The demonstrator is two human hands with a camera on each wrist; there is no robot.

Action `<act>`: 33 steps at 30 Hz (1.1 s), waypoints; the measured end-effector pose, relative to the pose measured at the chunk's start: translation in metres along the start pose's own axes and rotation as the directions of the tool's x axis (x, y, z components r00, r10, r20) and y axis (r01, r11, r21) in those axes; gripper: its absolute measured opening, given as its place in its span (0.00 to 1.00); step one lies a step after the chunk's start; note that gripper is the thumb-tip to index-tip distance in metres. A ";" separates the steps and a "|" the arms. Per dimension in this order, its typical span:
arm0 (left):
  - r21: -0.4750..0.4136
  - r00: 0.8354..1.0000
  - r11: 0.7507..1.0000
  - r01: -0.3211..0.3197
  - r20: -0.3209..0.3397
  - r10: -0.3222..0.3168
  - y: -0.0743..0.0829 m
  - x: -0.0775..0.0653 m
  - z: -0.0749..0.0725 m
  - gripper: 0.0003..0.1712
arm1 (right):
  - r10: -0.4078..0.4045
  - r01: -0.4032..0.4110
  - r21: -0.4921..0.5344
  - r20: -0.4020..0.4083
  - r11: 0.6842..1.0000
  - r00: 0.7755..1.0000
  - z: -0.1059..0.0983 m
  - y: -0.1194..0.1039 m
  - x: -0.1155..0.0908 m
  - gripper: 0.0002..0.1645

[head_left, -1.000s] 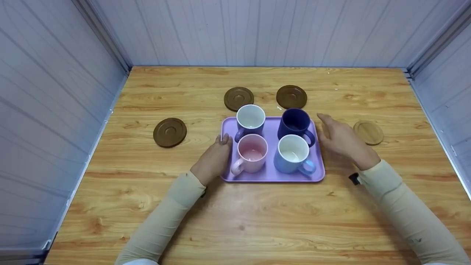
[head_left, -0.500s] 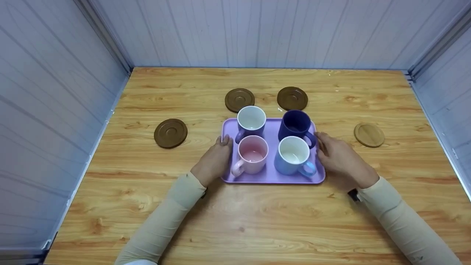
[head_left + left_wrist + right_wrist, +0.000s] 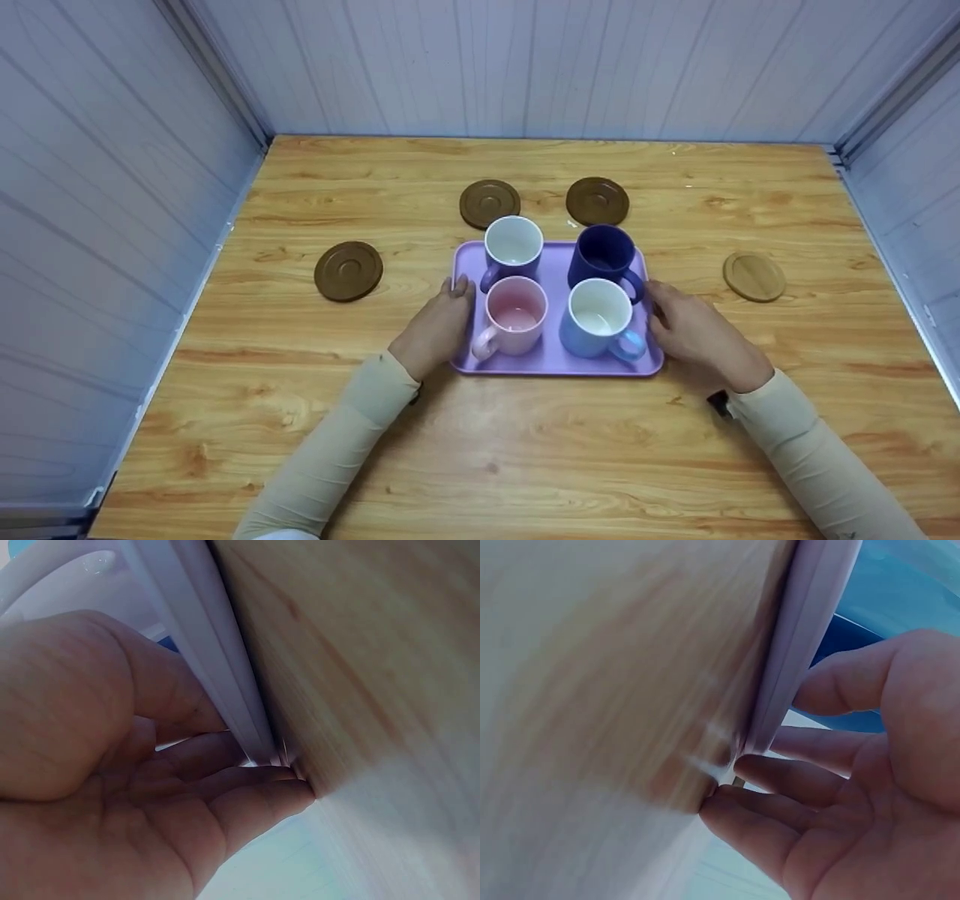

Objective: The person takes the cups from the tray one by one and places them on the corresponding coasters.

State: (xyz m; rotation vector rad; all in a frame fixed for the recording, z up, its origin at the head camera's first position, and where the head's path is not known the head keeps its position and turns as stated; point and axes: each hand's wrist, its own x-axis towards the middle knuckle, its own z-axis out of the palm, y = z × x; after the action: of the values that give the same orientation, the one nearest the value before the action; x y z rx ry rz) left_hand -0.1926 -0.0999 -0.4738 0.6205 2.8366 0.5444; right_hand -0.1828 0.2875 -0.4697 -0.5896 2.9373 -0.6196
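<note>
A lilac tray (image 3: 553,364) lies on the wooden table, bearing several mugs. At its back stand a white-lined purple mug (image 3: 513,247) and a dark navy mug (image 3: 602,251). In front are a pink mug (image 3: 516,322) and a white-lined light blue mug (image 3: 592,330). My left hand (image 3: 441,326) grips the tray's left edge; the left wrist view shows the thumb on the inner side of the rim (image 3: 202,637) and fingertips at its bottom edge. On the opposite side my right hand (image 3: 697,330) pinches the right rim (image 3: 802,637), thumb inside and fingers low against the table.
Two dark brown coasters, one left (image 3: 489,203) and one right (image 3: 598,200), lie just behind the tray. Another brown coaster (image 3: 349,271) is off to the left, and a lighter wooden coaster (image 3: 754,276) to the right. Pale panel walls (image 3: 480,67) enclose the table's back and sides.
My right hand has come down from beside the tray's back right, nearer me, and taken hold of the right rim. The left hand, tray and mugs stay put.
</note>
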 end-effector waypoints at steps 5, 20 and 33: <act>0.011 1.000 1.000 -0.008 -0.004 0.009 -0.001 -0.001 0.001 0.31 | -0.010 0.010 -0.033 0.003 0.999 1.000 0.002 -0.001 0.001 0.11; 0.040 1.000 0.999 -0.004 0.014 0.004 0.001 0.002 0.001 0.35 | -0.039 0.038 -0.080 -0.002 0.996 0.999 0.003 0.000 0.000 0.14; 0.043 1.000 0.999 -0.020 0.008 0.020 -0.001 0.001 -0.001 0.31 | -0.055 0.055 -0.089 0.001 0.994 0.998 0.003 0.000 0.001 0.12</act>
State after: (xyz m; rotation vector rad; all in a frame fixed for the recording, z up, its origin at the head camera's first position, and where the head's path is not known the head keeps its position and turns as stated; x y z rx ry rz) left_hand -0.1940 -0.1005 -0.4733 0.6583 2.8454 0.4840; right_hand -0.1835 0.2855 -0.4726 -0.6814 2.9720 -0.4959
